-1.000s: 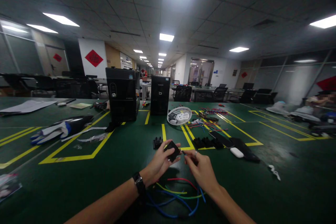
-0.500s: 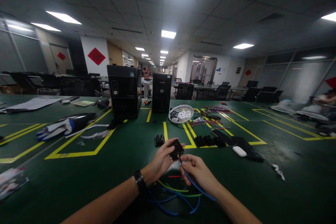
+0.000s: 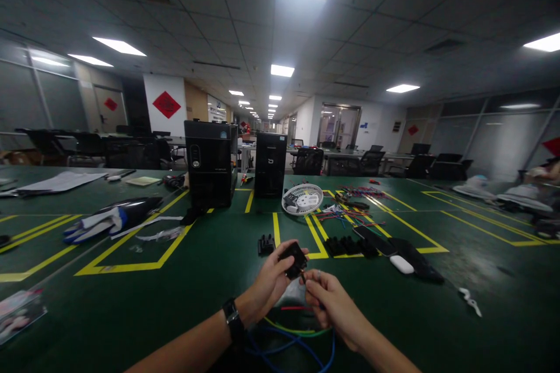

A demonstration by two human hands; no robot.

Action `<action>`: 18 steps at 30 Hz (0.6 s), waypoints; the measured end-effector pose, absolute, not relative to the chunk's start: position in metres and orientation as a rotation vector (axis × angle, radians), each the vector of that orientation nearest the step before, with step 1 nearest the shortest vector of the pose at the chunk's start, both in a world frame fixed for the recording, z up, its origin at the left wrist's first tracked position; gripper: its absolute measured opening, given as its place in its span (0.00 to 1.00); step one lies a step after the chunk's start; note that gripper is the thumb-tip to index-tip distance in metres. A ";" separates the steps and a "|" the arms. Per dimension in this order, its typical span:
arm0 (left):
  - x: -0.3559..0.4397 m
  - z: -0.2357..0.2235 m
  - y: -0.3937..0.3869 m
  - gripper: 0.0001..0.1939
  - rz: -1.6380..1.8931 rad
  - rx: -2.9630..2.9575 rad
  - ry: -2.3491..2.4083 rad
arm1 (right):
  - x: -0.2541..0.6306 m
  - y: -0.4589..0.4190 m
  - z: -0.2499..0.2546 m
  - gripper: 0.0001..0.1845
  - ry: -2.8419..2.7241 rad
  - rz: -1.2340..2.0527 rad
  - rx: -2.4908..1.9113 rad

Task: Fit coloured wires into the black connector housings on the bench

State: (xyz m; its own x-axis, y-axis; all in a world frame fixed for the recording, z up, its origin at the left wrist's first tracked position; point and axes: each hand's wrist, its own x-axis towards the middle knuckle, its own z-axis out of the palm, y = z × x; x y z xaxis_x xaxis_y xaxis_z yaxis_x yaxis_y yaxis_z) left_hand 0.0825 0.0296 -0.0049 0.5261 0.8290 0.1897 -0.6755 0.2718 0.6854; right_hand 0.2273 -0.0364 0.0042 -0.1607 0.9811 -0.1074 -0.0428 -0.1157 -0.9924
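Note:
My left hand point(image 3: 276, 271) is closed around a small black block-shaped part point(image 3: 296, 260), thumb along its side. Just below the part's lower right corner, my right hand point(image 3: 328, 300) pinches the end of a blue wire point(image 3: 331, 347); most of the pinched length is hidden by the fingers. A small brassy spot shows between the fingertips and the part, and whether the wire enters it I cannot tell. Under my hands lie a red wire point(image 3: 295, 308) and a yellow-green wire point(image 3: 284, 327). Another black part point(image 3: 265, 245) stands beyond my left hand.
Two black computer towers point(image 3: 209, 172) stand at the back of the green table point(image 3: 144, 309). A white basket point(image 3: 301, 199), several loose wires point(image 3: 365, 192), black blocks point(image 3: 350, 246), a phone point(image 3: 375, 240) and a white case point(image 3: 401, 264) lie to the right. Gloves point(image 3: 98, 226) lie left.
The view has tilted up slightly. My right hand has shifted a little down and turned; the blue wire that ran across its back is now mostly hidden. My left hand keeps its hold.

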 end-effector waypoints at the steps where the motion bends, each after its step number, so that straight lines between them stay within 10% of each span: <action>1: 0.083 -0.005 0.030 0.23 1.024 0.795 0.220 | 0.228 -0.036 0.003 0.18 -1.232 1.432 -1.159; 18: 0.082 0.004 0.016 0.22 0.998 0.961 0.283 | 0.227 -0.037 0.000 0.25 -1.333 1.308 -1.235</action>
State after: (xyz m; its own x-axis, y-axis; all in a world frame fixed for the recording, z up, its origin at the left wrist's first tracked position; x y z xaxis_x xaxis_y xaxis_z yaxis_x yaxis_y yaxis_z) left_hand 0.0824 0.0164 0.0045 0.5459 0.8119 0.2071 -0.5821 0.1897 0.7907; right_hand 0.2269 -0.0368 0.0002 -0.1273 0.9904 -0.0546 0.0733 -0.0455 -0.9963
